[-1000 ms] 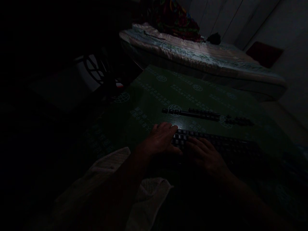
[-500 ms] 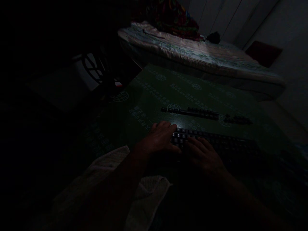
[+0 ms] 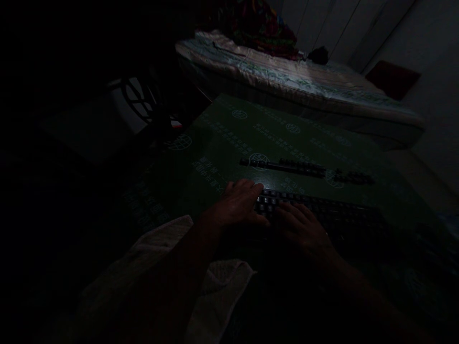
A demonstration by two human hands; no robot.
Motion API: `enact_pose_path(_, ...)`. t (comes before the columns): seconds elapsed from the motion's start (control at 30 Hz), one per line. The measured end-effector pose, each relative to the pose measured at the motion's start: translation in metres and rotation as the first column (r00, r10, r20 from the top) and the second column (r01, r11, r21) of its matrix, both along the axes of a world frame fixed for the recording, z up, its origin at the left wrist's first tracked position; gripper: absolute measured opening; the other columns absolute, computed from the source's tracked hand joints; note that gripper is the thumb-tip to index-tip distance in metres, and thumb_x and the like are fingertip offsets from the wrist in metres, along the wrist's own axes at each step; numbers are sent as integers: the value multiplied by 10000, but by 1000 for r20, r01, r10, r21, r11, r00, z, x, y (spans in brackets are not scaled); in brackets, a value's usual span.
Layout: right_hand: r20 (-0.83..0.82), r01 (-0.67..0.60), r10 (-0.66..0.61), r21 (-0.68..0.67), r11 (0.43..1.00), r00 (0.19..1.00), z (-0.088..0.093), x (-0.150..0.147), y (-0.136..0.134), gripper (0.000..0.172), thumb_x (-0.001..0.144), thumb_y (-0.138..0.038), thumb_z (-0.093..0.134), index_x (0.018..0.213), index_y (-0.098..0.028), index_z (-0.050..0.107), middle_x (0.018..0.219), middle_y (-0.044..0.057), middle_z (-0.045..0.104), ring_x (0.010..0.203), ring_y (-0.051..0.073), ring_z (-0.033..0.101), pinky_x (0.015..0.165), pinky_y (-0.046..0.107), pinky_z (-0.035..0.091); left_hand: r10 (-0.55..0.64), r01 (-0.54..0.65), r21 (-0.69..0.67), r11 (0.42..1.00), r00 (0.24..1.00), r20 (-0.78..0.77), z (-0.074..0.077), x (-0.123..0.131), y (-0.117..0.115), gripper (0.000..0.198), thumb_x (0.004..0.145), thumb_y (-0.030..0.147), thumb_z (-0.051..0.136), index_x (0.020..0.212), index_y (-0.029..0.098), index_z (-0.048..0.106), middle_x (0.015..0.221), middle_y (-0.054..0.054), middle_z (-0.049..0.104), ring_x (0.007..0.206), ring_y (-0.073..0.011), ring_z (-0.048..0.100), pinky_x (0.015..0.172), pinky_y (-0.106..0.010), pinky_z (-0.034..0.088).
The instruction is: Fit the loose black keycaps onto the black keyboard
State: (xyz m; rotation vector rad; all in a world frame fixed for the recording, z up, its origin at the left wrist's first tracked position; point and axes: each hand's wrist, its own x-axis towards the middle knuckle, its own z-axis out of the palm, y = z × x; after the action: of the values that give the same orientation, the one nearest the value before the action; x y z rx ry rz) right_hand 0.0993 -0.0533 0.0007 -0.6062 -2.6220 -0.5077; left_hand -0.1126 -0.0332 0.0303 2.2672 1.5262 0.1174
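Note:
The scene is very dark. A black keyboard [image 3: 333, 215] lies on a green printed mat [image 3: 229, 143]. My left hand [image 3: 238, 203] rests on the keyboard's left end, fingers curled over the edge and the first keys. Just to its right, my right hand [image 3: 304, 229] lies on the keys with fingers stretched forward. Neither hand lifts anything. A row of loose dark key pieces [image 3: 304, 168] lies on the mat beyond the keyboard.
A pale cloth [image 3: 215, 296] lies under my left forearm. Behind the mat is a bed [image 3: 297, 81] with a light cover and a bright bundle of fabric [image 3: 261, 24]. A dark wheel-like frame [image 3: 139, 100] stands at the left.
The hands have hardly moved on the keyboard; the view has shifted slightly.

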Motion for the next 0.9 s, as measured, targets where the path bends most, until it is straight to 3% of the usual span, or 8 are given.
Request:
enact_pose_path(0.47,-21,-12,13,21,1000,1000,4,-3,0,291,924,-159,370,901,-159,659,983,74,670,1046,230,546,885,397,409,1,-1,-4,1000,1000,10,1,1,-1,718,671,533,688,1249,193,430,1288,-102,489,1233,-315,387,1012,-468,300)
enact_pose_path(0.7,-13,35,-35,34,999,999,0,-6,-8,282,892,-111,387,855,-139,665,962,92,673,1060,249,555,946,448,395,6,-6,-11,1000,1000,9,0,1,0,754,676,548,674,1283,196,399,1329,-117,462,1251,-307,374,1023,-472,284)
enact_pose_path(0.9,13,52,-53,36,998,999,-2,-9,-21,243,891,-154,432,956,-144,666,1047,107,660,1138,269,517,1013,517,333,1,-1,24,1000,1000,8,-2,1,0,710,679,549,668,1249,201,428,1304,-116,486,1231,-307,394,1010,-470,295)
